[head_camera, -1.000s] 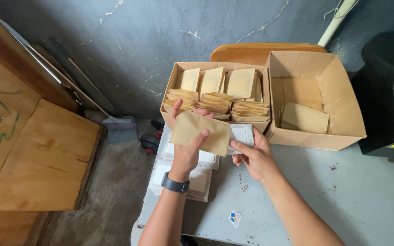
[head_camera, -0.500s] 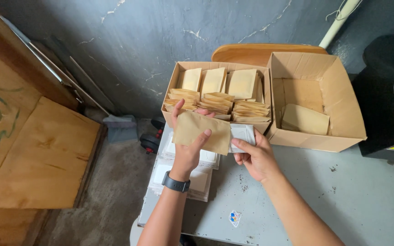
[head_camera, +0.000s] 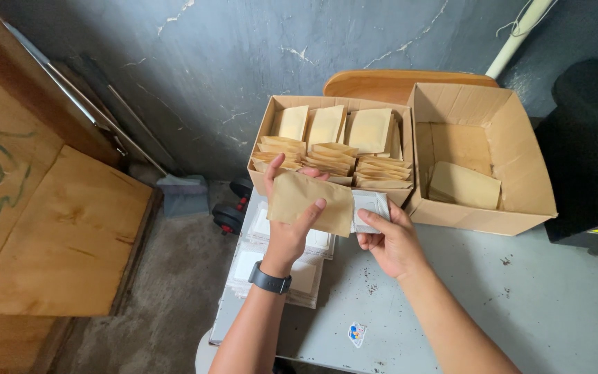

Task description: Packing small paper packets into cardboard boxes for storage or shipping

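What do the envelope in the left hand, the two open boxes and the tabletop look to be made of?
The envelope held by the left hand looks like matte brown kraft paper, soft-creased. Both boxes, the full one and the nearly empty one, look like corrugated cardboard with raw folded flaps. The tabletop seems to be grey painted metal or laminate, speckled and scuffed.

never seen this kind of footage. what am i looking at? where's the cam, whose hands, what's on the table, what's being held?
There is no machine here: a person works with bare hands, and the one camera sits on their head, looking down. The left hand, with a dark wristband, holds a brown paper envelope. The right hand holds a pale flat item at the envelope's edge, partly hidden by it. On the grey table stand two cardboard boxes: the left box is packed with rows of brown envelopes, the right box has only a few inside. White flat packs lie stacked under the hands.
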